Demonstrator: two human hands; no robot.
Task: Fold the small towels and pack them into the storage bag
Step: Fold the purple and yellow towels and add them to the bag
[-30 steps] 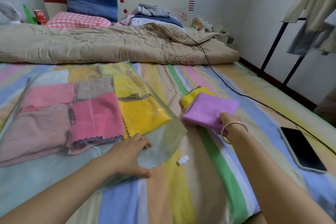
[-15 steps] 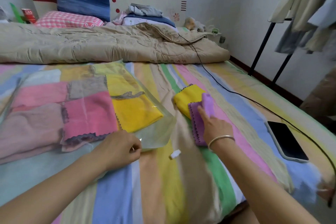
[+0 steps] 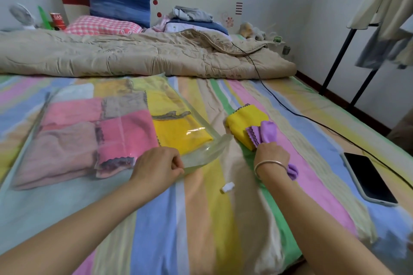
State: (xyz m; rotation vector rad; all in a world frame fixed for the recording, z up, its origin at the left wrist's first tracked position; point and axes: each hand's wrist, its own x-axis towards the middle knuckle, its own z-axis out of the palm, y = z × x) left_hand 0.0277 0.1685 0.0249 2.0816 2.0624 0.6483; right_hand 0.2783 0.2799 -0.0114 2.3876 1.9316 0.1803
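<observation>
Your left hand (image 3: 156, 166) is pinching the storage bag (image 3: 202, 155) at its five o'clock corner, fingers curled tight on the plastic edge. Your right hand (image 3: 271, 155) is gripping the purple towel (image 3: 267, 133), fingers closed round bunched cloth, with a tail of it showing at five o'clock of your wrist. That towel is lying partly on the folded yellow towel (image 3: 244, 121), which is sitting on the bedsheet at three o'clock of the bag. The packed towels (image 3: 125, 136) are lying flat inside.

Judgement: you are gathering the purple towel for packing, and it is crumpling.

Recommendation: be squaring its fold before lifting, be raising the bag's edge with the left hand, and be feeding the towel toward nine o'clock. The white clip (image 3: 227, 187) at seven o'clock of your right hand is lying loose, so be working clear of it.
</observation>
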